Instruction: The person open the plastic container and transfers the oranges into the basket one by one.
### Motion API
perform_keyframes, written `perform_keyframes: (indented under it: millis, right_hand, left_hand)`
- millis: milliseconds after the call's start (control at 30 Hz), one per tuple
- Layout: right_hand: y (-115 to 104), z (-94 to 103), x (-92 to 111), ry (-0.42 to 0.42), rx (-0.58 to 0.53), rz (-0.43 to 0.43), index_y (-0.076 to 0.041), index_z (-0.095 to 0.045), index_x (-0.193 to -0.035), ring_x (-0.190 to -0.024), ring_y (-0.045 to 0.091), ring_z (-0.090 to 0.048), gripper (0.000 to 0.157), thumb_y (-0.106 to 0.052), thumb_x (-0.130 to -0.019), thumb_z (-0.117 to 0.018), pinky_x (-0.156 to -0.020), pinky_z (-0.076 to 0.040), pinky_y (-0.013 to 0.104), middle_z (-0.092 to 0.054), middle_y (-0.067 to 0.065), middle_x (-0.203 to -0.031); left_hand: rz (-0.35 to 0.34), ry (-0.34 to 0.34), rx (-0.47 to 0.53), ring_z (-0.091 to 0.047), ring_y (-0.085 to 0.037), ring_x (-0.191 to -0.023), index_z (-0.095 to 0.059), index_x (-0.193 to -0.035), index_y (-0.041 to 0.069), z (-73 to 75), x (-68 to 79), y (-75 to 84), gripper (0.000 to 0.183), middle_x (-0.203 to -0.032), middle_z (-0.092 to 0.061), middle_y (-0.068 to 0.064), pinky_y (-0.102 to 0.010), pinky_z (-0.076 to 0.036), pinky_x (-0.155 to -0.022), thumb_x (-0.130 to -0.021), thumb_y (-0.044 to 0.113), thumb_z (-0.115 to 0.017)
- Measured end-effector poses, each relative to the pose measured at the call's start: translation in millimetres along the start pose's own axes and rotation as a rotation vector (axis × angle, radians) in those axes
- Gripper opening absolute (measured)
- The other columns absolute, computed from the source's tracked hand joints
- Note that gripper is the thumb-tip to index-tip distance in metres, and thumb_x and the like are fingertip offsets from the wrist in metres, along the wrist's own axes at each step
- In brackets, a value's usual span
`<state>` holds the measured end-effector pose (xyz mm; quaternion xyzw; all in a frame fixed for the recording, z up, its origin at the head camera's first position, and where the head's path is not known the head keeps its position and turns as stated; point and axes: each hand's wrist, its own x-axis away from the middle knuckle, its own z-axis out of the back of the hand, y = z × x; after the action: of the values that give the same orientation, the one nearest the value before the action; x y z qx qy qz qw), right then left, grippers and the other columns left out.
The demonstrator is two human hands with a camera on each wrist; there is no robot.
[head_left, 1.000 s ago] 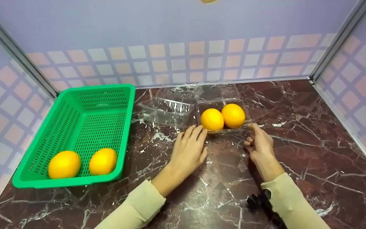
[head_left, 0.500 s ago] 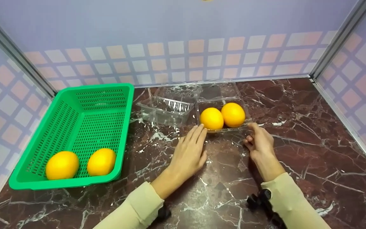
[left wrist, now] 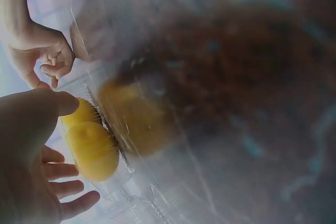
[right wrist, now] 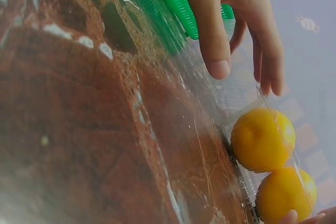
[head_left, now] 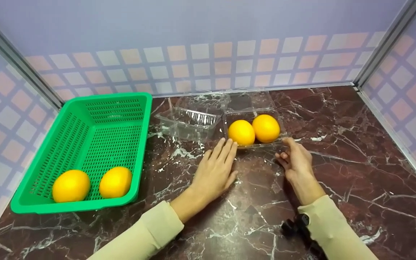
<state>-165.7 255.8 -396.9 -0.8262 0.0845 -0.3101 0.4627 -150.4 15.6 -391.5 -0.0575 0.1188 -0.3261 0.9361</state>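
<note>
Two oranges, the left orange (head_left: 242,132) and the right orange (head_left: 266,128), sit side by side in a clear plastic container (head_left: 258,146). My left hand (head_left: 213,171) lies at the container's front left corner, its fingers straight and its thumb held apart. In the right wrist view that left hand (right wrist: 236,19) hangs over the near end of the container. My right hand (head_left: 297,162) is at the front right corner, thumb and finger pinching the rim, the other fingers curled. Both oranges (left wrist: 93,150) also show between the hands in the left wrist view.
A second clear plastic container (head_left: 190,126) stands just to the left, and clear lids (head_left: 247,101) lie raised behind. Further left is a green basket (head_left: 143,151) with two oranges (head_left: 71,186) at its near end. Patterned walls (head_left: 208,65) enclose the marble surface (head_left: 338,144).
The head view has shifted slightly. My left fingers have spread a little at the container's corner. My right hand and the oranges have hardly moved.
</note>
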Motion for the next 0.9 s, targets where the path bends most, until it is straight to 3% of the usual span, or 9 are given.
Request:
perform_keyframes:
  millis: [167,300,567,900]
  right_hand:
    - [-2.1,-0.6,-0.8,0.023,-0.036,0.001,-0.01,-0.071,-0.084,-0.047,0.006,-0.048,0.015,-0.008,-0.098,-0.065,-0.07,-0.064,0.025,-0.049,-0.003,-0.058]
    - [-3.1,-1.0,-0.7,0.012,-0.035,-0.007,-0.008,-0.071,-0.086,-0.049,0.007,-0.048,0.013,-0.008,-0.098,-0.065,-0.074,-0.065,0.027,-0.049,-0.002,-0.061]
    - [-1.1,0.0,-0.4,-0.016,-0.039,-0.023,-0.012,-0.071,-0.081,-0.052,0.009,-0.048,0.02,-0.009,-0.1,-0.064,-0.079,-0.065,0.028,-0.046,-0.002,-0.061]
    - [1.7,-2.5,-0.5,0.027,-0.029,-0.014,-0.01,-0.069,-0.085,-0.05,0.008,-0.048,0.012,-0.01,-0.098,-0.066,-0.087,-0.065,0.033,-0.045,-0.002,-0.062]
  left_hand:
    - [-0.029,-0.049,-0.038,-0.027,-0.03,-0.161,-0.025,-0.168,0.006,-0.6,-0.7,-4.5,0.079,-0.175,-0.024,-0.011,-0.047,-0.039,-0.123,-0.109,0.054,-0.047]
    - [-0.041,-0.07,0.019,-0.022,-0.029,-0.162,-0.02,-0.169,0.005,-2.8,0.6,-8.1,0.081,-0.177,-0.018,-0.012,-0.049,-0.037,-0.125,-0.11,0.055,-0.044]
    - [-0.034,-0.065,0.111,-0.012,-0.028,-0.165,-0.018,-0.169,0.003,-6.8,3.3,-7.6,0.081,-0.177,-0.012,-0.014,-0.047,-0.029,-0.129,-0.111,0.055,-0.04]
    - [-0.073,-0.026,0.229,-0.014,-0.034,-0.163,-0.017,-0.168,-0.001,-10.8,4.5,-7.4,0.083,-0.175,-0.012,-0.022,-0.046,-0.029,-0.129,-0.11,0.052,-0.046]
